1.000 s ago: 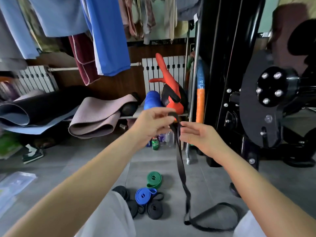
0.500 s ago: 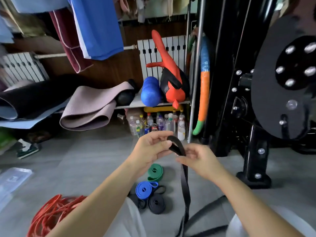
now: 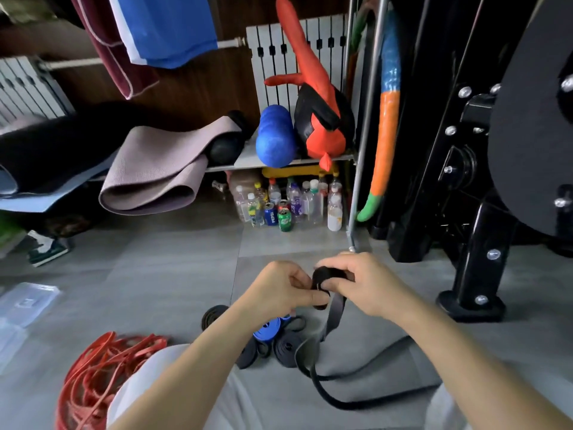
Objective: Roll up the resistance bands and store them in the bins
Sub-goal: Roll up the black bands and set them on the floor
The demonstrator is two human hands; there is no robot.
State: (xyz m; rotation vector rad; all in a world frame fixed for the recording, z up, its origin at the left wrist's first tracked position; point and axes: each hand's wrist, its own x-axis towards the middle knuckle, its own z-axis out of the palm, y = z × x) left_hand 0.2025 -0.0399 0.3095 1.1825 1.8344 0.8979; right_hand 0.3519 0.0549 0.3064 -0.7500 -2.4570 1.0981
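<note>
Left hand (image 3: 276, 294): fingers curled, thumb and fingertips pinching the left side of a small coil.
Right hand (image 3: 372, 288): fingers curled over the top and right side of the same coil, gripping it.
Black band (image 3: 336, 308): held in the air between both hands, just above the person's lap; only its top end is wound.
Coil (image 3: 328, 273): small and tight, squeezed between the two hands, which nearly touch around it.
Loose tail (image 3: 356, 381): drops from the coil down and toward the person, then lies on the floor (image 3: 173, 274) in a long loop that sweeps out to the right.
Key relation: the unwound length lies below and to the right of the hands, so further winding likely has to draw it up from that side; the right hand is nearer to it.
Finished rolls: a blue roll (image 3: 268, 326) and black rolls (image 3: 286, 349) sit close together on the floor just below the left hand.
Red bands (image 3: 102, 377): a loose tangle on the floor by the left knee, not yet rolled.
Bin (image 3: 28, 301): clear plastic, far to the left, well apart from the hands and nearer the left one.
</note>
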